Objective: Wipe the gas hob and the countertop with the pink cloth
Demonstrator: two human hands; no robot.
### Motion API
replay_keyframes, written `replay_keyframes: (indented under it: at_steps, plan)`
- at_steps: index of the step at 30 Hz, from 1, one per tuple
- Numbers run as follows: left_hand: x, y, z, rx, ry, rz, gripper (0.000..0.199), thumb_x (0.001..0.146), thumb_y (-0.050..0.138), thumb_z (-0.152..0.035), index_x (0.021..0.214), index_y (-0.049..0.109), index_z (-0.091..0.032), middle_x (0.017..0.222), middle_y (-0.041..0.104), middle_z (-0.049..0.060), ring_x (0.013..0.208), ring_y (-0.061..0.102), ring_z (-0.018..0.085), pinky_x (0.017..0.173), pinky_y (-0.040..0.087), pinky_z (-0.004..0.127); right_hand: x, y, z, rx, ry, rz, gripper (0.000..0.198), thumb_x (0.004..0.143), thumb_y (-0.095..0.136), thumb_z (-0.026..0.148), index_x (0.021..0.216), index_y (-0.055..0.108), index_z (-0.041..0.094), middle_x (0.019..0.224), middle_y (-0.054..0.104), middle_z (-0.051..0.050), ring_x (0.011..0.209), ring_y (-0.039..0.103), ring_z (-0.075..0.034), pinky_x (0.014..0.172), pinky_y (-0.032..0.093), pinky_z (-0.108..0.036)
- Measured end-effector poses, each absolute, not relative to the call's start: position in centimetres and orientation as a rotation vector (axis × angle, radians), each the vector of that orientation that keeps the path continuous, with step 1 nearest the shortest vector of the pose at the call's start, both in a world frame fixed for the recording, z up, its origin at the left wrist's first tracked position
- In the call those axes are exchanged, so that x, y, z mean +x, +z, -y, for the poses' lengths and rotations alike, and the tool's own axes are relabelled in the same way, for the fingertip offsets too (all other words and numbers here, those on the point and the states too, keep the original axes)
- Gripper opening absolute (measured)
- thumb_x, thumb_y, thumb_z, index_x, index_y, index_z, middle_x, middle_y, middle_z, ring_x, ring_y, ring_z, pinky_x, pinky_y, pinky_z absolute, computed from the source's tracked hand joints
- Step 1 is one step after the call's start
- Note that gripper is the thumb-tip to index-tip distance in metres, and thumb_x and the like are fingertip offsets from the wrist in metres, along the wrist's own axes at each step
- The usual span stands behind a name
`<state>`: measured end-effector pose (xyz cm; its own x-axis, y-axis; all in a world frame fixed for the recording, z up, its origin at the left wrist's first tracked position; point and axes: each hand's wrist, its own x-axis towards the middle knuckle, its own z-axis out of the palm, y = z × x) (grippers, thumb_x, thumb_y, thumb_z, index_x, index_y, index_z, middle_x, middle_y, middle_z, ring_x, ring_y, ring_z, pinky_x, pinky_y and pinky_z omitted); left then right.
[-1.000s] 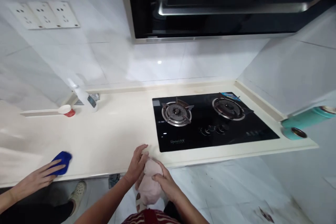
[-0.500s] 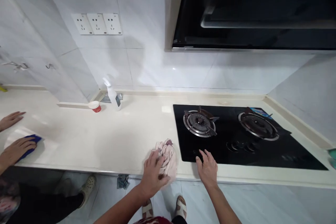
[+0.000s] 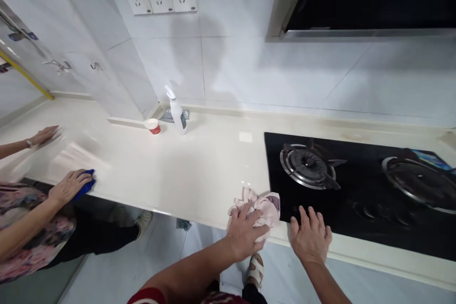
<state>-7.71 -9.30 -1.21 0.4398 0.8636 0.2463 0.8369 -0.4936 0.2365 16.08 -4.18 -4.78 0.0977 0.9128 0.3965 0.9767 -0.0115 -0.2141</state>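
Observation:
My left hand presses on a crumpled pale pink cloth, fingers spread across its top. That cloth lies on the counter's front edge and overlaps the near left corner of the black gas hob. To the right of it, my right hand rests with fingers outstretched over the hob's front edge, holding nothing. The hob's left burner has a metal pan support and sits beyond my hands.
A co-worker at left wipes the cream counter with a blue cloth. Toward the wall stand a white spray bottle and a small red-and-white tub. A black range hood overhangs the hob.
The view has shifted left, showing more of the co-worker. My left hand and the pink cloth have moved right, onto the hob's corner. My right hand stays by the hob's front edge.

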Motion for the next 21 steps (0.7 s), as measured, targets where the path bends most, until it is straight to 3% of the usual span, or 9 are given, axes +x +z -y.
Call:
replay_keyframes:
  at_steps: [3, 6, 10, 13, 17, 21]
  plan:
    - [-14.4, -3.0, 12.5, 2.7, 0.495, -1.562, 0.049, 0.083, 0.071, -0.048, 0.132, 0.061, -0.045, 0.159, 0.041, 0.001, 0.145, 0.03, 0.04, 0.106, 0.033, 0.052, 16.1, -4.7, 4.3, -1.98, -0.17, 1.833, 0.06, 0.099, 0.028, 0.048, 0.143, 0.052, 0.014, 0.152, 0.046, -0.016, 0.147, 0.031, -0.032, 0.119, 0.021, -0.059]
    - [-23.3, -3.2, 14.7, 2.721, 0.463, -1.702, 0.036, 0.087, 0.069, -0.044, 0.123, 0.067, -0.044, 0.152, 0.05, 0.001, 0.145, 0.031, 0.037, 0.107, 0.036, 0.048, 16.1, -4.7, 4.4, -1.993, -0.149, 1.831, 0.058, 0.099, 0.03, 0.047, 0.142, 0.053, 0.015, 0.151, 0.047, -0.016, 0.146, 0.032, -0.033, 0.118, 0.022, -0.059]
    - [-35.3, 0.2, 15.9, 2.658, 0.169, -1.808, 0.028, 0.093, 0.06, -0.031, 0.12, 0.068, -0.034, 0.151, 0.051, 0.005, 0.144, 0.034, 0.031, 0.114, 0.035, 0.05, 16.1, -4.5, 4.4, -1.971, -0.159, 1.825, 0.058, 0.099, 0.03, 0.048, 0.14, 0.055, 0.016, 0.149, 0.049, -0.017, 0.145, 0.035, -0.034, 0.117, 0.023, -0.058]
    - [-41.4, 3.3, 16.0, 2.511, -0.087, -1.939, 0.045, 0.084, 0.068, -0.028, 0.129, 0.063, -0.027, 0.142, 0.056, 0.01, 0.132, 0.047, 0.029, 0.114, 0.036, 0.049, 16.1, -4.3, 4.5, -1.952, -0.137, 1.819, 0.058, 0.098, 0.031, 0.048, 0.14, 0.054, 0.015, 0.149, 0.048, -0.018, 0.145, 0.034, -0.035, 0.116, 0.023, -0.06]
    - [-42.9, 4.7, 15.8, 2.334, -0.193, -2.213, 0.078, 0.068, 0.078, -0.028, 0.141, 0.053, -0.015, 0.132, 0.058, 0.019, 0.118, 0.052, 0.036, 0.104, 0.042, 0.052, 16.1, -4.1, 4.7, -1.948, -0.095, 1.809, 0.06, 0.098, 0.03, 0.051, 0.139, 0.055, 0.015, 0.149, 0.049, -0.018, 0.144, 0.035, -0.035, 0.116, 0.023, -0.06]
    - [-38.2, 3.3, 15.8, 2.285, -0.186, -2.346, 0.064, 0.076, 0.071, -0.033, 0.138, 0.058, -0.024, 0.145, 0.048, 0.021, 0.112, 0.053, 0.038, 0.092, 0.044, 0.054, 16.0, -4.1, 4.7, -1.96, -0.096, 1.803, 0.062, 0.097, 0.029, 0.053, 0.137, 0.057, 0.015, 0.148, 0.05, -0.018, 0.143, 0.037, -0.036, 0.116, 0.024, -0.06]
